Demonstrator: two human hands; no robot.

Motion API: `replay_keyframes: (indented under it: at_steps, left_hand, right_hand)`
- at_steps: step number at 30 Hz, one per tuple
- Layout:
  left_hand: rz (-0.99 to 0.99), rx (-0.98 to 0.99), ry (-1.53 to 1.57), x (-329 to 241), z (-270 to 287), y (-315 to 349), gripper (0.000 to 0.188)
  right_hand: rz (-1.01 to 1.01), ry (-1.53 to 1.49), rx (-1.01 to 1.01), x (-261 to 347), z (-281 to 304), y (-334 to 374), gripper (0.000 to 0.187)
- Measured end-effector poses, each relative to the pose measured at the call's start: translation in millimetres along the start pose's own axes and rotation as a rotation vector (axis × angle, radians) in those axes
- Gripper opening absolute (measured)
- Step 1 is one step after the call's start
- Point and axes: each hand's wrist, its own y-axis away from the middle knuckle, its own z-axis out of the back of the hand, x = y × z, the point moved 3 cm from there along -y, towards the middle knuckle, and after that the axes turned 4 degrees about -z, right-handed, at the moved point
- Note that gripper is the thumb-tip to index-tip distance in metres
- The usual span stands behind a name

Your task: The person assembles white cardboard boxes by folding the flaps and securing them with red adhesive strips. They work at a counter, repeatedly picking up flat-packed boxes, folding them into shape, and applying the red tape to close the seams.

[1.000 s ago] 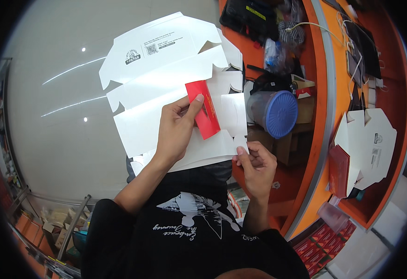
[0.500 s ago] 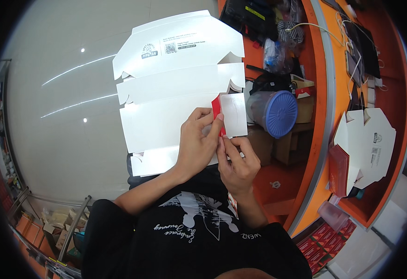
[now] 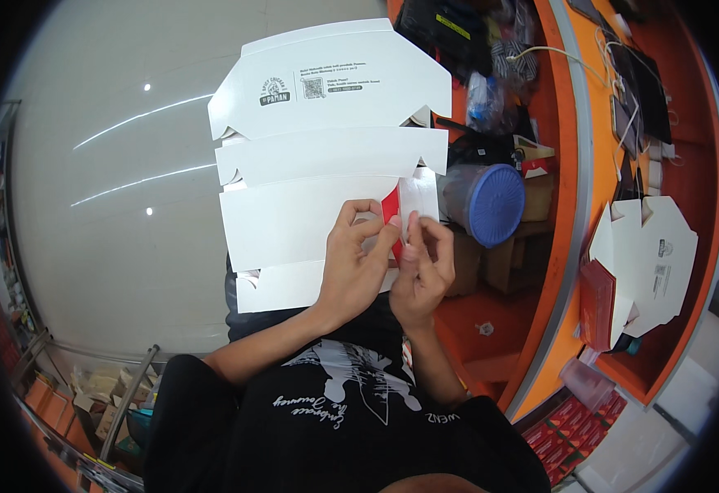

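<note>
A flat white cardboard box blank [image 3: 310, 164] with printed black marks is held up over my lap, its panels creased. My left hand [image 3: 355, 263] presses on its lower right part and pinches the red-faced side flap [image 3: 390, 215]. My right hand [image 3: 425, 267] grips the same white and red flap from the right, fingers touching those of the left hand. The flap is folded up on edge, so only a thin red strip shows.
A clear jar with a blue lid [image 3: 484, 201] lies to the right of the box. An orange counter [image 3: 569, 189] curves along the right, bearing more flat white blanks [image 3: 651, 259] and cables. Red packets [image 3: 565, 448] sit at lower right. Grey floor lies to the left.
The red flap, first lying open and flat, has been folded up narrow. My right hand rose from below the box and joined the left hand on the flap.
</note>
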Motion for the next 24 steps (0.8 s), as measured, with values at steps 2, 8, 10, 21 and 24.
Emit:
replay_keyframes:
  at_steps: [2, 8, 10, 21, 24]
  left_hand:
    - [0.036, 0.041, 0.019, -5, -3, 4, 0.026]
    - [0.01, 0.232, -0.181, -16, -16, 23, 0.05]
    - [-0.026, 0.233, -0.198, -17, -12, 20, 0.051]
    - [0.023, 0.341, -0.327, -1, -10, 26, 0.042]
    - [0.012, 0.281, -0.342, 2, -8, 19, 0.041]
  right_hand:
    - [-0.107, -0.18, 0.016, -5, -2, -5, 0.046]
    - [-0.375, -0.266, 0.223, -8, 4, 1, 0.057]
    - [-0.454, -0.395, 0.213, -14, 1, 2, 0.059]
    - [-0.49, -0.257, 0.11, -33, 27, -83, 0.024]
    - [-0.425, -0.142, 0.163, -14, 31, -79, 0.014]
